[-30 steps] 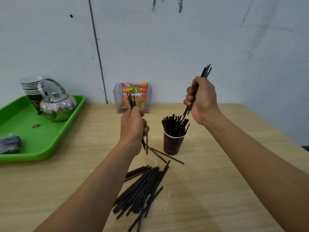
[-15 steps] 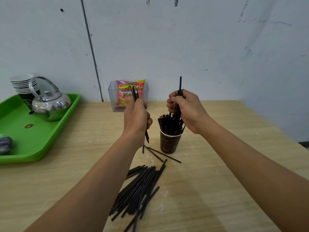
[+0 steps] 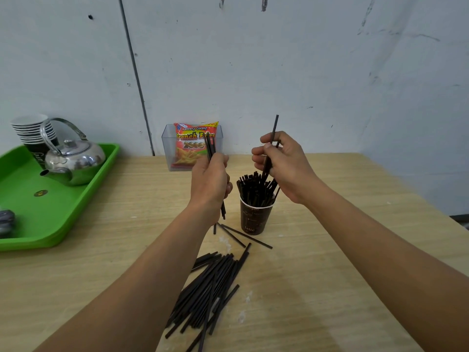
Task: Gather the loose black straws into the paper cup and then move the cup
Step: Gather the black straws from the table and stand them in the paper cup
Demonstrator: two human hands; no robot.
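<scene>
A brown paper cup (image 3: 255,219) stands upright mid-table, packed with several black straws (image 3: 255,186). My right hand (image 3: 284,166) hovers over the cup and pinches a straw (image 3: 274,128) whose lower end reaches in among the others. Left of the cup, my left hand (image 3: 210,181) grips a small bundle of straws (image 3: 210,146) held nearly upright. A pile of loose straws (image 3: 213,288) lies on the table in front of the cup, between my forearms. A few single straws (image 3: 243,236) lie at the cup's base.
A green tray (image 3: 50,219) at the left carries a metal teapot (image 3: 73,161), a stack of paper cups (image 3: 33,130) and a dark bundle at its left edge. A clear box (image 3: 168,153) with a snack packet (image 3: 194,143) stands by the wall.
My right hand came down from high at the right to just above the cup, lowering its straws in among the others. My left hand kept its bundle and shifted only slightly.
</scene>
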